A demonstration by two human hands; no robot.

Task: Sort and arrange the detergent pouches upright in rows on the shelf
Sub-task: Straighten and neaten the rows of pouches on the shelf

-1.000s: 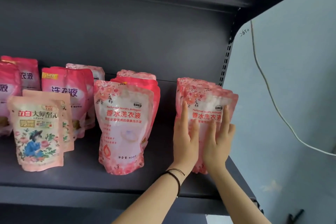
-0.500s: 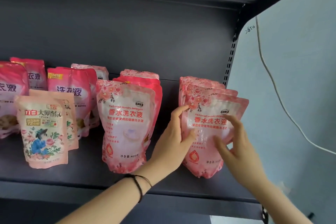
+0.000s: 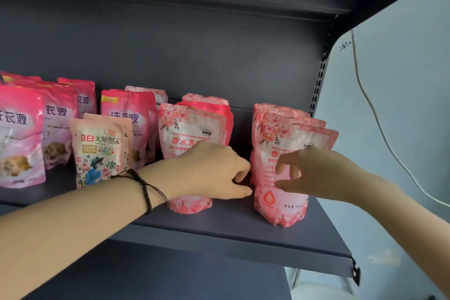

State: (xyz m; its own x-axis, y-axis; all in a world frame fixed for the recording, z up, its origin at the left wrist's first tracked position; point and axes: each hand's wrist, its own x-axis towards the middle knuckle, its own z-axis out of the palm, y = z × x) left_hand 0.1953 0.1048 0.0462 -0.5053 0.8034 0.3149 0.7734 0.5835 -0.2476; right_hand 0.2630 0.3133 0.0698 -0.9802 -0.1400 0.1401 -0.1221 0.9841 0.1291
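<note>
at 3 o'clock we find left hand (image 3: pixel 214 173) apparently pinching the front pouch (image 3: pixel 287 214), right hand (image 3: pixel 321 173) splayed against it, to stand it upright.

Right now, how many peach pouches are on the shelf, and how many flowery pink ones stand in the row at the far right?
Peach pouches: 2 in view
Flowery pink pouches, far-right row: 3
Total: 5
</note>
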